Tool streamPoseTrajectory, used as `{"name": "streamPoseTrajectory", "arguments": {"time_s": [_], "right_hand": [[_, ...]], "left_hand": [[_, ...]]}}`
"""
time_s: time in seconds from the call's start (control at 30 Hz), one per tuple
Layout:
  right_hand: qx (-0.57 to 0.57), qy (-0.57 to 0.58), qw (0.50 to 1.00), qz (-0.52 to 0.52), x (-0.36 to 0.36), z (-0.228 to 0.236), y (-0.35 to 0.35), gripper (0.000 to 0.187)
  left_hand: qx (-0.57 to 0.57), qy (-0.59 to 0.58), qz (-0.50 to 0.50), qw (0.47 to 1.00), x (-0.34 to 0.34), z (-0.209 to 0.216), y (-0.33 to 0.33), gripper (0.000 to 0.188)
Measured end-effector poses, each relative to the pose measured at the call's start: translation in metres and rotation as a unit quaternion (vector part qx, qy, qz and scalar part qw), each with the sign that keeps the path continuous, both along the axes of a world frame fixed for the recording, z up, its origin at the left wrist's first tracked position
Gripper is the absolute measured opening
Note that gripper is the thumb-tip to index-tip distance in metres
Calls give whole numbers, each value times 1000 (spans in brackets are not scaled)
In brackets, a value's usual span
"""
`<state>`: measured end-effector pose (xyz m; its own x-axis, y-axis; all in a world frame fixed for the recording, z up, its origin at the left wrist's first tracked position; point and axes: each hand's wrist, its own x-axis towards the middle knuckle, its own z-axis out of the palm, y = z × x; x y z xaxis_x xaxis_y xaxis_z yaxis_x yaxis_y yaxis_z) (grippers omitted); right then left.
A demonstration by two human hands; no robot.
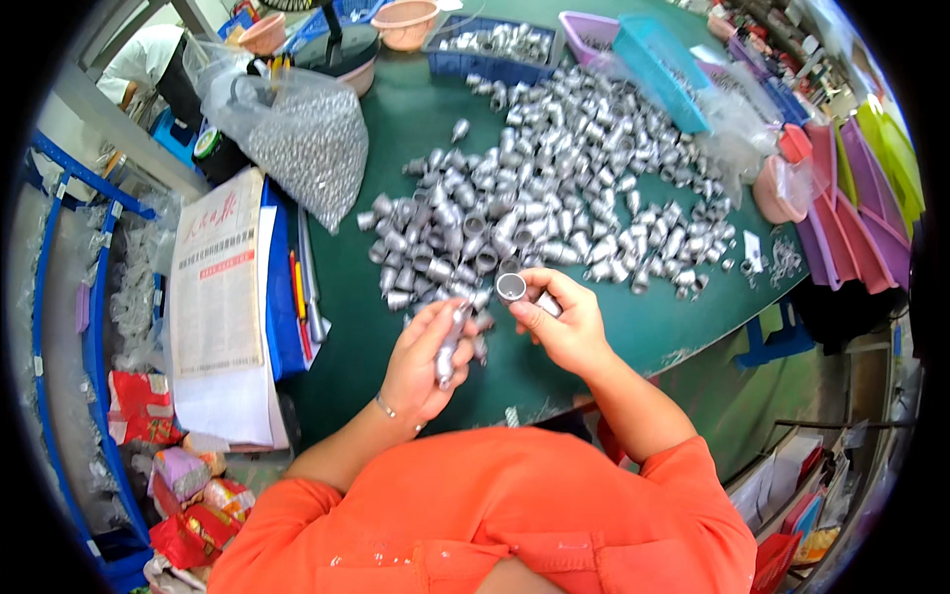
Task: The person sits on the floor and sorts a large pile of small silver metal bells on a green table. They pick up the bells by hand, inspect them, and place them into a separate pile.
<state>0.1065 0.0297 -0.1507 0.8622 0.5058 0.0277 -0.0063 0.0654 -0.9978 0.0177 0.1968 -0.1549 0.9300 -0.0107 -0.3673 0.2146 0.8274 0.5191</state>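
Note:
My left hand (421, 358) is closed around small silver metal fittings; one slim metal fitting (451, 348) lies along its fingers. Between thumb and fingers, my right hand (569, 325) grips a hollow silver metal cap (511, 287), its round opening facing me. A second metal piece (548, 304) shows within the right hand's curled fingers. Both hands are raised over the near edge of the green table (371, 342), a short gap apart. Just beyond them spreads a large heap of similar metal fittings (564, 163), some hollow and some tapered.
A clear bag of small metal parts (312, 144) stands at the left, near a newspaper (223, 267) and pens (299, 297). At the back are a blue crate (470, 67) and a teal basket (663, 74). Colourful plastic bins (851, 203) line the right. Another person (148, 59) is at far left.

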Motion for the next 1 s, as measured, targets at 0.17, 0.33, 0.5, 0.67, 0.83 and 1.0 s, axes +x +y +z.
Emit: {"name": "streamPoseTrajectory", "arguments": {"time_s": [0.17, 0.33, 0.5, 0.67, 0.83, 1.0], "right_hand": [[-61, 270, 957, 84, 89, 22, -10, 21], [54, 71, 996, -19, 218, 72, 26, 13], [78, 171, 981, -43, 236, 69, 48, 15], [18, 376, 906, 192, 93, 18, 54, 33], [249, 522, 796, 177, 1, -2, 30, 55], [378, 499, 768, 137, -35, -31, -42, 39]], "left_hand": [[-14, 29, 3, 999, -1, -5, 7, 20], [-24, 31, 17, 999, 0, -6, 9, 20], [-6, 32, 56, 998, 0, 2, 14, 19], [208, -99, 227, 946, 13, 10, 10, 20], [729, -361, 53, 579, 39, 36, -12, 13], [655, -415, 14, 631, 25, 31, -29, 16]]}}
